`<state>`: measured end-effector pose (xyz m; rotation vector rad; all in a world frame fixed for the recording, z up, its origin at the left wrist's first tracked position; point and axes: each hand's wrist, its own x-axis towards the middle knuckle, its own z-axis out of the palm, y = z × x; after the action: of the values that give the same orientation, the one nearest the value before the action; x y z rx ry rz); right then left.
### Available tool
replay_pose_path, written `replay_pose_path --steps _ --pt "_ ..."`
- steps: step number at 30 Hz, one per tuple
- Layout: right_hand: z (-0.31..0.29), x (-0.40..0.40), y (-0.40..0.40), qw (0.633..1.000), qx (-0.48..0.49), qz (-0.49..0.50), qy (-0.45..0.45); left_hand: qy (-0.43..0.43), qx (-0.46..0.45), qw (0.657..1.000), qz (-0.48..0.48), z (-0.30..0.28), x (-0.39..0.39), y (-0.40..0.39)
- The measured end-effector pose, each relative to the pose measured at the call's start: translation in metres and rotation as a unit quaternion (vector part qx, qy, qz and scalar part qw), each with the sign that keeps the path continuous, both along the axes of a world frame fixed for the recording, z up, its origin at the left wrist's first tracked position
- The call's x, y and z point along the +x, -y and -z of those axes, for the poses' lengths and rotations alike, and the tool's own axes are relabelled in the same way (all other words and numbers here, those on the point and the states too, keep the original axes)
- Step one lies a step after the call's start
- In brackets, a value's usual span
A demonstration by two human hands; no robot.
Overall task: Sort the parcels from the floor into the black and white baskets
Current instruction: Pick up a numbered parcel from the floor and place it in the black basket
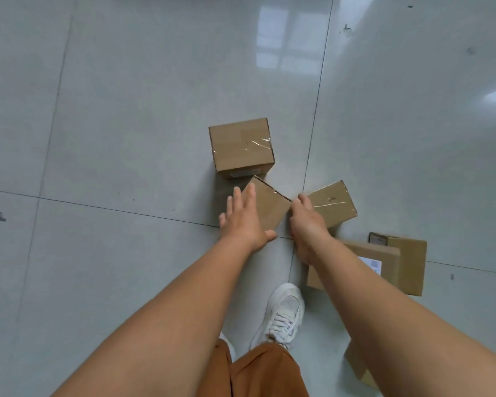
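Observation:
Several brown cardboard parcels lie on the grey tiled floor. A small parcel [269, 207] sits between my two hands. My left hand [242, 222] is spread open, its fingertips at the parcel's left edge. My right hand [307, 222] is against the parcel's right side, back of the hand up and fingers curled out of sight. A larger taped parcel [241, 147] stands just beyond it. Another taped parcel [334, 203] lies right of my right hand. No basket is in view.
A flat parcel with a white label [384, 253] overlaps another parcel [410, 262] under my right forearm. One more parcel [358, 365] shows at lower right. My white shoe [284, 313] stands just behind the hands. Open tiled floor [112, 138] stretches left and ahead.

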<state>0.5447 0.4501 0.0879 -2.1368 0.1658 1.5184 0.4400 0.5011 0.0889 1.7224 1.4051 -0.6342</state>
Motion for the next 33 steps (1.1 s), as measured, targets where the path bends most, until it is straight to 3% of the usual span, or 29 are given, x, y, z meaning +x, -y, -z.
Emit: replay_pose_path --steps 3,9,14,18,21,25,29,33 --pt "0.018 -0.002 -0.002 1.0 0.005 -0.027 -0.003 -0.015 -0.008 1.0 -0.005 0.023 0.005 0.003" --pt "0.031 -0.004 0.001 0.999 0.036 -0.029 0.021 -0.059 0.06 0.996 0.004 0.041 0.005 0.013" --pt "0.018 -0.01 0.007 0.999 0.027 -0.016 0.009 -0.028 0.072 0.996 -0.04 0.028 -0.021 0.007" --pt "-0.022 -0.01 0.016 1.0 0.008 0.027 0.009 0.06 0.001 0.98 -0.19 -0.02 -0.056 0.003" --pt "-0.06 -0.016 0.022 0.999 0.004 0.037 0.007 0.113 -0.068 0.943 -0.307 -0.066 -0.08 0.001" --pt "-0.122 -0.02 0.027 0.999 -0.018 0.023 0.03 0.168 -0.142 0.893 -0.393 -0.129 -0.107 -0.003" --pt "-0.179 -0.024 0.026 1.0 -0.01 -0.011 0.027 0.22 -0.185 0.854 -0.433 -0.187 -0.12 -0.007" --pt "-0.239 -0.031 0.02 0.999 0.023 0.009 0.032 0.246 -0.176 0.859 -0.412 -0.237 -0.121 -0.012"
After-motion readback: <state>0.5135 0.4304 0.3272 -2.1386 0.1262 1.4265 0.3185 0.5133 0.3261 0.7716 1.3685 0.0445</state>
